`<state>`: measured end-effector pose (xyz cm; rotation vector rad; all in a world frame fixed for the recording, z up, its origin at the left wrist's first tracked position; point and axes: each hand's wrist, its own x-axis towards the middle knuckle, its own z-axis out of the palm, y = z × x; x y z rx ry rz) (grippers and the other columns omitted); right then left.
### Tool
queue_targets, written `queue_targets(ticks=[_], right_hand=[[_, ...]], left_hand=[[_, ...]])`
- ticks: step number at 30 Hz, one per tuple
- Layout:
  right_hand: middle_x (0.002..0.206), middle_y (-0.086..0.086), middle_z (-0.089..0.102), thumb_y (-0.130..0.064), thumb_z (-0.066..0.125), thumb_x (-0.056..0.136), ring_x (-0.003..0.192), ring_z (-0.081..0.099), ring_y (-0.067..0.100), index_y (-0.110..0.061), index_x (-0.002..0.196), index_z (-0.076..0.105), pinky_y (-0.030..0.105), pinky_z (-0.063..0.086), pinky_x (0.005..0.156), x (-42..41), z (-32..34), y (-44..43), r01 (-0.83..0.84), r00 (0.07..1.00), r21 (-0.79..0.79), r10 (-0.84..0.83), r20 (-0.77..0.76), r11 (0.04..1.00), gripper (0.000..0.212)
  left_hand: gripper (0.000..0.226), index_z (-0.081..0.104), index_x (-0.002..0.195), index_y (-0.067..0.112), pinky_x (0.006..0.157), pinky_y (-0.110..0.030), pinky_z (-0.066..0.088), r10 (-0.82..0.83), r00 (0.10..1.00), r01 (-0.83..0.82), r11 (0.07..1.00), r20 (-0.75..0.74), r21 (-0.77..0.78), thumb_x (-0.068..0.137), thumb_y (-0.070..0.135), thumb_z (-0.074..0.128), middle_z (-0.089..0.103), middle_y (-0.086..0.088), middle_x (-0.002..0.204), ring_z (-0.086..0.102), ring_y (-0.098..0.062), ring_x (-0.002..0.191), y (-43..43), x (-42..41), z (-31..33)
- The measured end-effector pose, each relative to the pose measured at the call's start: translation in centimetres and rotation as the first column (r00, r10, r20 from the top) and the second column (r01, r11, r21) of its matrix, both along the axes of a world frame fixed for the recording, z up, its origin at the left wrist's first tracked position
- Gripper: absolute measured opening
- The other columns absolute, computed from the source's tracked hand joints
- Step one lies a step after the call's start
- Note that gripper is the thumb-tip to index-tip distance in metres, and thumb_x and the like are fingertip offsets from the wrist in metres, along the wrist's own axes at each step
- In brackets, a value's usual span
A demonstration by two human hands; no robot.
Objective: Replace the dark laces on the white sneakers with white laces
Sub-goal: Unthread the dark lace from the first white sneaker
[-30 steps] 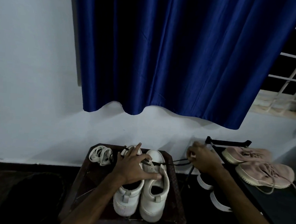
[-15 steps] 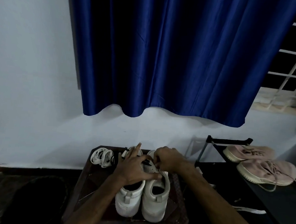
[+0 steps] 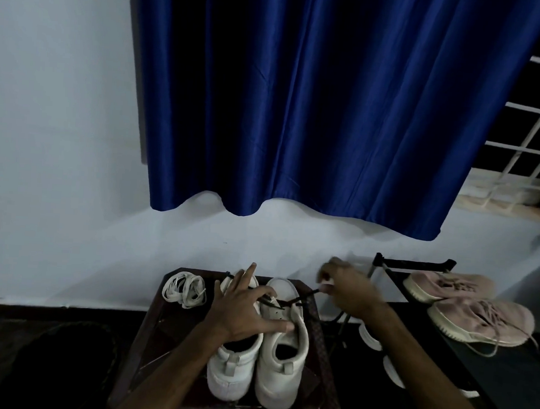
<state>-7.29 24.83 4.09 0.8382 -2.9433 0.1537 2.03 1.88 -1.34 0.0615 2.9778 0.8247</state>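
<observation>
Two white sneakers stand side by side on a small dark wooden table (image 3: pixel 156 330), heels toward me: the left sneaker (image 3: pixel 235 366) and the right sneaker (image 3: pixel 281 363). My left hand (image 3: pixel 243 310) lies spread across both tongues, fingers straight, pressing the shoes down. A dark lace (image 3: pixel 291 300) runs from the right sneaker's eyelets out to the right. My right hand (image 3: pixel 347 288) pinches that lace's end, held taut beyond the table's right edge. A bundle of white laces (image 3: pixel 184 289) lies at the table's far left corner.
A black shoe rack (image 3: pixel 416 265) stands to the right with a pair of pink sneakers (image 3: pixel 464 308) on top and dark shoes with white soles (image 3: pixel 371 337) below. A blue curtain (image 3: pixel 315 112) hangs on the wall behind. A dark round object (image 3: pixel 56 365) sits on the floor at left.
My right hand went from the right side to the sneaker's eyelets, then pulled back out to the right with the dark lace. My left hand stayed on the shoes.
</observation>
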Motion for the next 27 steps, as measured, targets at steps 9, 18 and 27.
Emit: queue_targets(ticks=[9, 18, 27], right_hand=[[0.111, 0.004, 0.060, -0.018, 0.056, 0.083, 0.109, 0.055, 0.024, -0.017, 0.098, 0.063, 0.038, 0.044, 0.087, 2.0, -1.3, -7.0, -0.188, 0.982, 0.206, 0.184, 0.040, 0.960, 0.016], [0.106, 0.000, 0.056, -0.017, 0.054, 0.089, 0.101, 0.059, 0.020, -0.022, 0.091, 0.059, 0.035, 0.048, 0.081, -0.8, -0.4, 2.1, 0.205, 0.979, 0.143, -0.199, -0.051, 0.968, 0.008], [0.099, -0.002, 0.064, -0.014, 0.066, 0.077, 0.098, 0.059, 0.019, -0.020, 0.086, 0.067, 0.037, 0.049, 0.083, 1.4, -1.4, -6.5, -0.215, 0.967, 0.053, 0.204, 0.154, 0.975, 0.010]], left_hand=[[0.092, 0.038, 0.139, 0.050, 0.115, -0.063, -0.005, 0.008, 1.000, -0.008, 1.000, 0.023, -0.029, 0.058, 0.091, 0.054, -0.016, 0.012, 0.161, -0.011, -0.016, 0.150, 0.1, 0.1, 0.3], [0.078, 0.048, 0.125, 0.051, 0.116, -0.061, -0.006, 0.015, 1.000, -0.015, 1.000, 0.014, 0.003, 0.058, 0.088, 0.059, -0.012, 0.013, 0.162, -0.010, -0.016, 0.150, 0.1, 0.2, 0.3], [0.088, 0.040, 0.137, 0.049, 0.115, -0.063, -0.005, 0.014, 0.999, -0.013, 1.000, 0.047, -0.024, 0.060, 0.090, 0.055, -0.017, 0.012, 0.161, -0.012, -0.016, 0.150, 0.2, 0.4, 0.7]])
